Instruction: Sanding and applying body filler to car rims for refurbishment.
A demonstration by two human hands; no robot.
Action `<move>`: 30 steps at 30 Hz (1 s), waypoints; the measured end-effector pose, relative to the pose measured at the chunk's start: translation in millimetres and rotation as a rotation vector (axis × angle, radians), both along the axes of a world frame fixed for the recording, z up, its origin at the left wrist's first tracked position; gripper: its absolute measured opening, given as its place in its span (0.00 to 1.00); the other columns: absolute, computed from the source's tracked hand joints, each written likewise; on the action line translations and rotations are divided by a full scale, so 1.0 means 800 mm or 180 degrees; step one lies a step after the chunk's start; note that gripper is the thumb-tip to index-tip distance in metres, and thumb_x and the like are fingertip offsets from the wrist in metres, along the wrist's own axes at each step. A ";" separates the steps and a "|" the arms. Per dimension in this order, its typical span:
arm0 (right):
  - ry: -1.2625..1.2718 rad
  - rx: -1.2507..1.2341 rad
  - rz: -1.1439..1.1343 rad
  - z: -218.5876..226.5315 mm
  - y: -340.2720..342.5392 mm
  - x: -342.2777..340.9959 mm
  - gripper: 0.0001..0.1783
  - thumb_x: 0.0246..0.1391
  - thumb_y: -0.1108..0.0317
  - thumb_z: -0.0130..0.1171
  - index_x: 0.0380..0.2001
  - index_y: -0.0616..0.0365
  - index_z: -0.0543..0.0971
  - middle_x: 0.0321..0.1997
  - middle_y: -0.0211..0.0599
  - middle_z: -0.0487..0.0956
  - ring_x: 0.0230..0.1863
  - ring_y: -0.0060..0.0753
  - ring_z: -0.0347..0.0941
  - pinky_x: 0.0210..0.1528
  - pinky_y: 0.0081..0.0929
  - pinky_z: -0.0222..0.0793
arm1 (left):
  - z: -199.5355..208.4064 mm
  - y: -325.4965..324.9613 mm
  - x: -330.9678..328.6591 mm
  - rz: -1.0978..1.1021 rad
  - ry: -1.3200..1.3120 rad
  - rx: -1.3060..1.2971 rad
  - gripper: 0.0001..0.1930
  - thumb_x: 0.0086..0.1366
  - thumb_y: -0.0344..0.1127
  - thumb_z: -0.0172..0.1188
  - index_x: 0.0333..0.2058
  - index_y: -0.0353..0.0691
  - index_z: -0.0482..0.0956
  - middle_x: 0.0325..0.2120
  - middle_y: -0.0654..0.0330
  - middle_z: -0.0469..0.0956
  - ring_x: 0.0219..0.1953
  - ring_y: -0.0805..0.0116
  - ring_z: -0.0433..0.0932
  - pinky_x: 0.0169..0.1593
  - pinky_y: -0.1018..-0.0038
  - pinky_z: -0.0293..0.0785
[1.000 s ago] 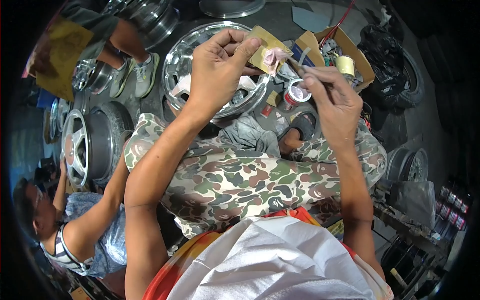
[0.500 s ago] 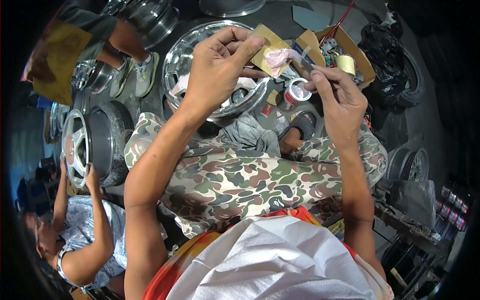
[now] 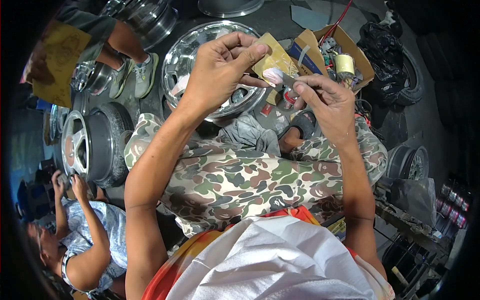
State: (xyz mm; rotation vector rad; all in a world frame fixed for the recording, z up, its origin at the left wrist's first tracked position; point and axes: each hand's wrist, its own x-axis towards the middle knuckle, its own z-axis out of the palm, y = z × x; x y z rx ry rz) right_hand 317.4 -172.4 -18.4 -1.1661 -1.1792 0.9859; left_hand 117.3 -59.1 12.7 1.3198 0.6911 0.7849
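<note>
- At twelve o'clock, left hand (image 3: pixel 225 70) pinches a flat yellowish card (image 3: pixel 277 54).
- At two, right hand (image 3: pixel 327 104) grips a thin grey blade (image 3: pixel 288 81) touching creamy pale-pink paste (image 3: pixel 272 76).

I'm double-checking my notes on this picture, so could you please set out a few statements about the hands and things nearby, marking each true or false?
1. The left hand holds a yellowish sheet with pink paste on it. True.
2. The right hand holds a thin tool with its tip at the paste. True.
3. The paste sits at the sheet's upper corner. False: it is at the lower end.
4. The black plastic bag lies to the right of the cardboard box. True.
5. The box is closed. False: it is open, with a pale yellow cylinder showing.
6. The person's trousers are plain blue. False: they are camouflage trousers.
</note>
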 end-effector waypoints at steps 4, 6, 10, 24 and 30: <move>-0.0072 -0.0142 0.0123 -0.001 -0.001 0.005 0.09 0.62 0.74 0.63 0.43 0.68 0.84 0.31 0.37 0.84 0.29 0.21 0.79 0.33 0.19 0.76 | -0.002 0.002 -0.003 -0.0076 0.0073 0.0036 0.14 0.71 0.39 0.62 0.43 0.32 0.80 0.36 0.56 0.84 0.36 0.73 0.85 0.38 0.77 0.87; -0.0018 -0.0199 0.0228 -0.001 -0.003 0.008 0.09 0.62 0.74 0.63 0.43 0.68 0.84 0.32 0.37 0.83 0.29 0.21 0.79 0.33 0.19 0.76 | -0.002 0.003 -0.002 -0.0065 0.0071 0.0067 0.14 0.71 0.39 0.62 0.43 0.31 0.80 0.36 0.56 0.84 0.36 0.72 0.85 0.38 0.77 0.87; 0.0294 -0.0069 0.0117 0.004 -0.005 0.008 0.08 0.61 0.75 0.64 0.42 0.67 0.85 0.36 0.37 0.84 0.33 0.22 0.80 0.36 0.20 0.76 | -0.005 0.009 -0.001 0.0227 -0.0117 -0.0126 0.13 0.71 0.35 0.61 0.42 0.28 0.77 0.33 0.53 0.84 0.34 0.68 0.86 0.38 0.75 0.89; -0.1804 0.1256 -0.0770 -0.002 0.003 -0.008 0.13 0.47 0.81 0.71 0.39 0.63 0.87 0.38 0.38 0.84 0.39 0.31 0.82 0.41 0.25 0.76 | -0.022 0.011 0.002 0.0193 -0.0732 -0.1517 0.09 0.70 0.32 0.61 0.40 0.30 0.77 0.40 0.50 0.82 0.40 0.65 0.86 0.43 0.74 0.89; -0.1785 0.1048 -0.0680 0.000 -0.002 0.004 0.12 0.48 0.82 0.69 0.39 0.63 0.87 0.37 0.39 0.84 0.39 0.32 0.82 0.42 0.26 0.76 | -0.018 0.017 -0.003 0.0426 -0.0398 -0.0547 0.10 0.70 0.32 0.62 0.40 0.28 0.77 0.35 0.51 0.83 0.36 0.66 0.86 0.41 0.74 0.89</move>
